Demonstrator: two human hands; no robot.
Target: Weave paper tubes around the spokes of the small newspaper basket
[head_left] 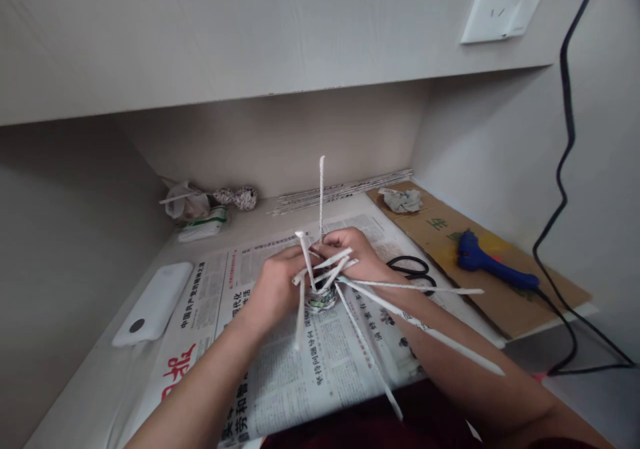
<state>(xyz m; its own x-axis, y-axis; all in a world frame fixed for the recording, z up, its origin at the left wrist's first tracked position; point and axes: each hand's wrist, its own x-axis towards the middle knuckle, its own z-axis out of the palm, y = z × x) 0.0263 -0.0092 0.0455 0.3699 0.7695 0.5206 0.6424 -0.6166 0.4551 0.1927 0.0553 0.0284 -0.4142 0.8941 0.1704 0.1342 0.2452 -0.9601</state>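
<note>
Between my two hands is a small woven piece of rolled newspaper [321,300], with several paper tubes [430,332] sticking out of it, mostly toward the right and front. One tube [321,196] stands upright at the far side. My left hand [280,282] is closed around the left side of the weave. My right hand [355,252] is closed at its far right side, the fingers bent over the tubes. The fingertips are partly hidden behind the tubes. Beneath lies a newspaper sheet [295,369].
Scissors [410,267] lie right of my right hand. A blue glue gun [493,266] with a cord rests on cardboard [543,306], near a crumpled wad [403,200]. Behind are paper sticks [345,192] and a speckled woven object [237,198]. A white power bank [154,304] lies left.
</note>
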